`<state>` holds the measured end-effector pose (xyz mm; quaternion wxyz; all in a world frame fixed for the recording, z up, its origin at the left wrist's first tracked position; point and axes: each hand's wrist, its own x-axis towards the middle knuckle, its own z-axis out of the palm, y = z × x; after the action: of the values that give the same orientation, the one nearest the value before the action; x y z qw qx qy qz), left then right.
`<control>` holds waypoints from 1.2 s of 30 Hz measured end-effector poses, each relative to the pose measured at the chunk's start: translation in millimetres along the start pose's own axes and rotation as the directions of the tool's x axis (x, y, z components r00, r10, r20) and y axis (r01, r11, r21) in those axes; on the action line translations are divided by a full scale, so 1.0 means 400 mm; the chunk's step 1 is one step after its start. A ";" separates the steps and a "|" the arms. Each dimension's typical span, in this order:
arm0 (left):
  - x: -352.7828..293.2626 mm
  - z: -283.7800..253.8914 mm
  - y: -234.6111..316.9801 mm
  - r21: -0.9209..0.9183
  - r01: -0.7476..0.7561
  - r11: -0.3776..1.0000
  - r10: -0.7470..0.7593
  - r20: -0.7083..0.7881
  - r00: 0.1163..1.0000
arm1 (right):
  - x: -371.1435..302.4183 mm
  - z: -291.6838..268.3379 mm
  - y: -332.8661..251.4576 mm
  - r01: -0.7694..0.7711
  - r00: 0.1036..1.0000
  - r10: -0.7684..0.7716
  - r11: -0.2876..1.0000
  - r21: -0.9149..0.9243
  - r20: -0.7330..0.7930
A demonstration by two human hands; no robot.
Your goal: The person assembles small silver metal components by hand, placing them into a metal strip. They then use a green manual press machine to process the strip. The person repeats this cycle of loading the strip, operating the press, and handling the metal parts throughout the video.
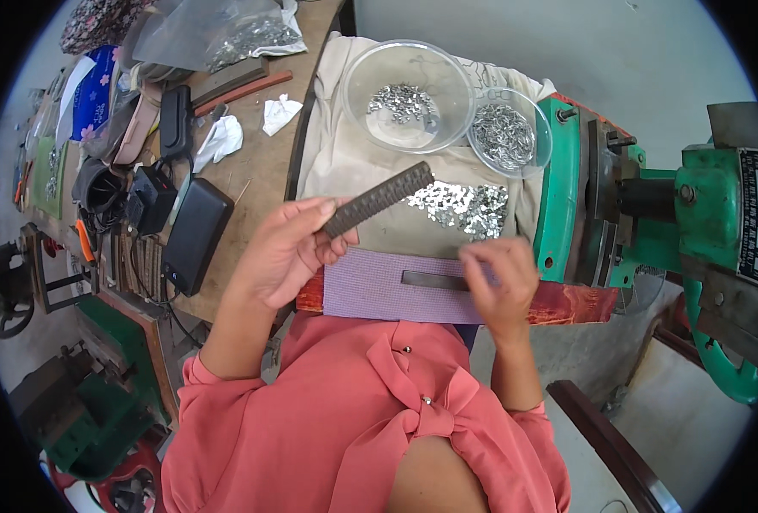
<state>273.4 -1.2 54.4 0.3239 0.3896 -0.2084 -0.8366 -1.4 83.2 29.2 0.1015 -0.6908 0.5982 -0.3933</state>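
My left hand (297,244) is closed on the near end of a dark notched metal bar (380,198), which slants up and to the right over the cloth. My right hand (503,278) is at the purple mat (366,286), fingers curled together; whatever they pinch, if anything, is hidden. Beneath that hand lies a flat dark metal strip (434,280), its right end covered. Just beyond, small shiny metal pieces (460,208) are spread over the beige cloth (332,162). Two clear round tubs, a larger one (350,94) and a smaller one (546,145), hold more small metal parts.
A green machine press (558,201) borders the work surface on the right. On the wooden table (263,175) at left are a black power bank (197,235), black cables, crumpled tissues (280,114) and a plastic bag (250,38) of metal bits. Another green machine (97,402) stands lower left.
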 end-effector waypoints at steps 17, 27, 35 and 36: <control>-0.056 -0.098 -0.057 0.398 0.218 0.891 -0.174 -0.143 0.974 | -0.056 0.008 -0.010 -0.028 0.950 0.019 0.999 0.022 0.311; 0.011 -0.062 -0.089 0.656 0.259 0.708 -0.389 0.057 0.919 | -0.208 -0.024 0.012 -0.096 0.968 0.158 0.952 -0.291 0.198; 0.062 0.009 -0.204 0.649 0.134 0.749 -0.305 0.157 0.939 | -0.237 -0.079 0.047 -0.260 0.965 0.253 0.898 -0.355 -0.068; 0.061 0.019 -0.204 0.748 0.069 0.660 -0.248 0.130 0.960 | -0.226 -0.070 0.037 -0.276 0.961 0.262 0.909 -0.311 -0.087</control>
<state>224.8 39.7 -2.4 0.0397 0.4081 -0.5272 -0.7443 -28.8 170.6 0.9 0.0280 -0.6005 0.7454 -0.2881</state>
